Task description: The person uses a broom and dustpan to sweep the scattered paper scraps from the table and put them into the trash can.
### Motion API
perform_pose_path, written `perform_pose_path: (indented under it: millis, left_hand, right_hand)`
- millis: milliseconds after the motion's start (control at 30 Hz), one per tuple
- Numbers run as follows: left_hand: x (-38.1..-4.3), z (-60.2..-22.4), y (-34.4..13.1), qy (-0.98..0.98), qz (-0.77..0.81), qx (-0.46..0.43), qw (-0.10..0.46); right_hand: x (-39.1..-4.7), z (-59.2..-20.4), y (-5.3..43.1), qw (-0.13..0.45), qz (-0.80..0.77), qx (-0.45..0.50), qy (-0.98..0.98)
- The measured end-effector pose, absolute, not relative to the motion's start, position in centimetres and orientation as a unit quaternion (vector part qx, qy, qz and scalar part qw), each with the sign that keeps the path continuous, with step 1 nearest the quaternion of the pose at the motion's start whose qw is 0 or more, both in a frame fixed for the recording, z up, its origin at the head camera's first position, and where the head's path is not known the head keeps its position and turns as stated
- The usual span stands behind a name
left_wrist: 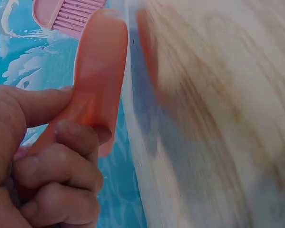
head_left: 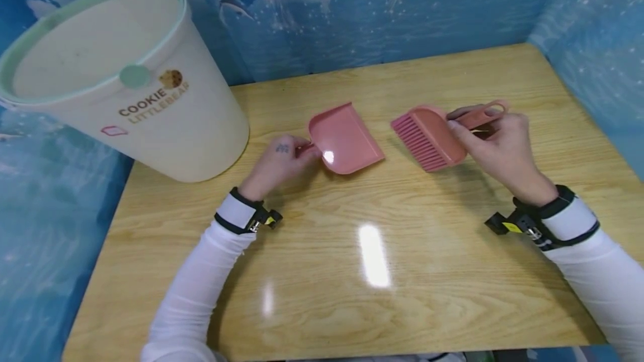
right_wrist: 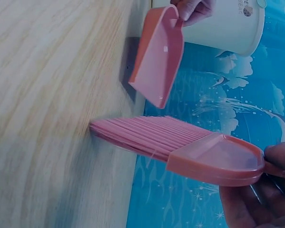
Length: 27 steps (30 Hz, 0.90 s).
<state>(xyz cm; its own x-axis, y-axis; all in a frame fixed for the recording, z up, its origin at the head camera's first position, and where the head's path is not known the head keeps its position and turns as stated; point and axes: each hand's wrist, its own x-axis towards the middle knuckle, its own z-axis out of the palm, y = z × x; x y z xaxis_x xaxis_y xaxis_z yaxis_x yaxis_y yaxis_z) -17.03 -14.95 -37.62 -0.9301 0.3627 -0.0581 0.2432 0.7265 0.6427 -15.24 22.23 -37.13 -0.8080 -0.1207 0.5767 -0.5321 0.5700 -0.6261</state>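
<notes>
My left hand (head_left: 283, 162) grips the short handle of a pink dustpan (head_left: 347, 136), its flat lip turned toward the right. The left wrist view shows the fingers curled round that handle and the underside of the dustpan (left_wrist: 100, 66) above the wood. On the other side, my right hand (head_left: 503, 144) holds a matching pink hand brush (head_left: 437, 133) by its looped handle. The bristles (right_wrist: 137, 135) point left toward the dustpan, their tips right at the tabletop in the right wrist view. A gap of wood separates brush and dustpan.
A tall white bin (head_left: 201, 122) with a green rim and "Cookie Littlebear" lettering stands at the back left, close to my left hand. The wooden table (head_left: 322, 300) backs onto a blue sea-patterned wall covering (head_left: 312, 21), which also runs along both sides.
</notes>
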Motion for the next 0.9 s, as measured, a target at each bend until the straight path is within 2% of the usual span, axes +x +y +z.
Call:
perform_pose_path:
  millis: [233, 467, 600, 900]
  left_hand:
    - [-17.1, -38.6, -14.5, 0.92, 0.326, 0.184, 0.114]
    - [-17.6, -39.5, -13.9, 0.911, 0.33, 0.177, 0.175]
    - [-18.1, -39.7, -13.9, 0.908, 0.327, 0.177, 0.191]
    - [-19.4, -39.7, -14.2, 0.911, 0.302, 0.194, 0.203]
  right_hand:
    - [-15.3, -37.1, 22.1, 0.248, 0.418, 0.195, -0.852]
    - [-15.2, -37.5, 22.0, 0.236, 0.433, 0.187, -0.85]
    - [-15.2, -37.6, 21.7, 0.234, 0.442, 0.197, -0.843]
    - [-16.0, -37.2, 19.0, 0.247, 0.407, 0.338, -0.812]
